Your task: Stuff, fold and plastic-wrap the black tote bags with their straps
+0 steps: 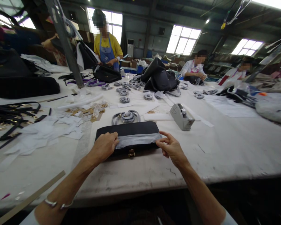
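Note:
A black handbag [128,128] lies on the table before me, with a small gold clasp [131,153] on its near side. A crinkled, pale grey strip that looks like plastic film [138,140] runs along its length. My left hand [106,144] is closed at the bag's left part, its fingers curled over the strip's left end. At the right edge, my right hand [170,147] has thumb and forefinger at the strip's other end, pinching it; the other fingers are loosely bent. Just behind the bag is a coiled strap in grey wrapping [127,117].
A grey tape dispenser [181,117] stands right of the bag. White paper slips [58,132] and black straps with gold hardware [14,115] lie left. Farther back are several wrapped coils [124,99], a heap of black bags [161,78], a metal post [65,43] and co-workers [107,47].

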A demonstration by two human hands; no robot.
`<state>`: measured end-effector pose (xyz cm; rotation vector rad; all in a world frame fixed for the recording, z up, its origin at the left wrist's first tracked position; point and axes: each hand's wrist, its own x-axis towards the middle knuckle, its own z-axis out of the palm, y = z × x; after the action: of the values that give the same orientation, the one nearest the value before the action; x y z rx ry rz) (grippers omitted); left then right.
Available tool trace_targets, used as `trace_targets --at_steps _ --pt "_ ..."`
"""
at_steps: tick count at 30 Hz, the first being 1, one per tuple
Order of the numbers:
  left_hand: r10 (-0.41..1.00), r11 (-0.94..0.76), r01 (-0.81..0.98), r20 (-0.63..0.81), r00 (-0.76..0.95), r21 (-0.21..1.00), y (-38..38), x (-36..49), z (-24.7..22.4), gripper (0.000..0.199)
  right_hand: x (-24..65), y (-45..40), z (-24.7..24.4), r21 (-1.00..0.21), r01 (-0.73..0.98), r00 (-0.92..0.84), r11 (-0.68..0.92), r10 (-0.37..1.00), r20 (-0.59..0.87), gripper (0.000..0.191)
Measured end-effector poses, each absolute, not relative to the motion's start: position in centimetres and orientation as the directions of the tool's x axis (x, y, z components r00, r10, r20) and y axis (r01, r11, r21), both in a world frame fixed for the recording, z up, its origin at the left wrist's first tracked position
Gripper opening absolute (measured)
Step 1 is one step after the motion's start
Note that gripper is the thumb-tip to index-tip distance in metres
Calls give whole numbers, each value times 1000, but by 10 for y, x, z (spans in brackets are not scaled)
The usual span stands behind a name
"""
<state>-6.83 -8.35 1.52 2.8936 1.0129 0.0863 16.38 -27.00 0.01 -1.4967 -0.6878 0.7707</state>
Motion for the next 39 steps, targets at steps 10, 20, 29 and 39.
trace_targets --at_steps 10,20,29,39 --pt "619 -785 615 36 785 77 -84 -69 15 15 179 -277 -11 -999 -19 708 -43 705 -43 46" --pt "623 -782 621 23 782 60 -83 -68 14 15 171 -271 -7 -994 0 662 -110 745 -83 38" --pt "622 -782 619 31 782 71 -83 -68 13 15 174 -273 -5 -992 13 665 -126 742 -86 37" --pt "630 -775 628 23 776 66 -84 -68 15 16 179 -263 11 -983 169 671 73 723 168 34"
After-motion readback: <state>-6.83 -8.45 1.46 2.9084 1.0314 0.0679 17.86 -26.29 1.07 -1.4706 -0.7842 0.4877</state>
